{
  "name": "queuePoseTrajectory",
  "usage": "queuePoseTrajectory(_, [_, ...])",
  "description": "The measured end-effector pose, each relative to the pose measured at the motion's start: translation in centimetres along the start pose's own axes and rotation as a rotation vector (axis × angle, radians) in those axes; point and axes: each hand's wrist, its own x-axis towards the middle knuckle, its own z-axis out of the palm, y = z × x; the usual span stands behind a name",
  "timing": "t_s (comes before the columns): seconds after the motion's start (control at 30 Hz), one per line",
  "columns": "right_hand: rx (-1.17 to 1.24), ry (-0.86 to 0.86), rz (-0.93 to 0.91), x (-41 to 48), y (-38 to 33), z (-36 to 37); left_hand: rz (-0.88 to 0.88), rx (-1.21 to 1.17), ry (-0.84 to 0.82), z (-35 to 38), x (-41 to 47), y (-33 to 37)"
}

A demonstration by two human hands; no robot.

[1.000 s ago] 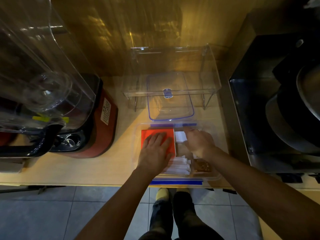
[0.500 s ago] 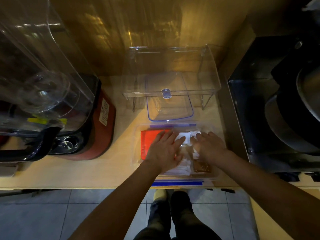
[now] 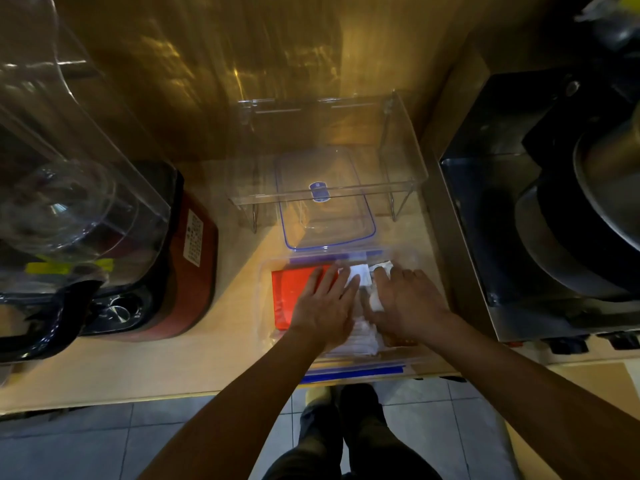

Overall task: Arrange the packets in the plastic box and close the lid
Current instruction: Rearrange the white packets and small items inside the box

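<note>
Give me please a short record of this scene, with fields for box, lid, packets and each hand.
box: clear plastic box, open, on the wooden counter
lid: blue-rimmed lid lying off the box, behind it
packets: red packet at the left; white packets in the middle
left hand: left hand flat, palm down on the packets
right hand: right hand palm down on white packets

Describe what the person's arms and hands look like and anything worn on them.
Both the left hand and right hand are bare: no gloves, and no rings, watch or bracelet can be made out in the dim light. The forearms are bare too, with no sleeve visible up to the frame edge. Fingers look slender with short nails.
</note>
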Motion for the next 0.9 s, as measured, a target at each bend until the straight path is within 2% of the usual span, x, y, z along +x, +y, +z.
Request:
queuePoseTrajectory(0.1, [0.357,-0.168,0.147,-0.1,-0.9,0.2,0.010,-0.053,0.015,0.0,0.0,-0.4])
queuePoseTrajectory(0.17, [0.565,-0.219,0.258,0.1,-1.4,0.4,0.034,-0.075,0.015,0.0,0.1,-0.7])
queuePoseTrajectory(0.37, [0.868,-0.125,0.389,0.6,-2.1,1.2,0.074,-0.093,0.069,-0.3,0.0,-1.5])
queuePoseTrajectory(0.6, [0.957,-0.086,0.365,0.4,-1.4,1.0,0.039,-0.079,0.168,-0.5,-0.3,-0.5])
queuePoseTrajectory(0.8, [0.908,-0.207,0.233,0.0,-0.4,0.1,-0.044,-0.036,0.121,-0.3,0.2,0.3])
queuePoseTrajectory(0.9, [0.825,-0.085,0.317,0.0,-0.5,-0.1,-0.053,0.038,0.103,-0.5,0.0,0.6])
